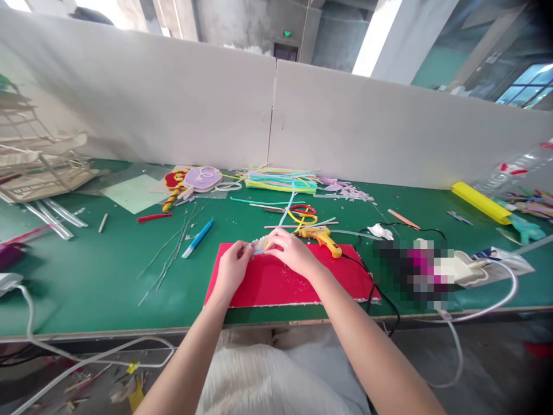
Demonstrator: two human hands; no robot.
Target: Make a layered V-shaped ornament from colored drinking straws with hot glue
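Between my two hands is a small pastel craft piece (260,244), seemingly of pipe cleaner, partly hidden by my fingers. My left hand (235,264) pinches its left end. On the right side, my right hand (290,251) is closed on it with thumb and fingertips. A pale blue pipe cleaner (288,203) sticks up from behind the right hand; whether it joins the piece I cannot tell. Both hands are just over a red board (276,282) with small bits scattered on it. Right beside the right hand, a yellow glue gun (323,237) lies at the board's back edge.
Scissors (305,215) with red and yellow handles lie behind the board, before a pile of pastel pipe cleaners (280,180). A blue pen-like tool (197,238) and thin wires (175,253) are at left. A black cord (367,270) crosses the board's right side.
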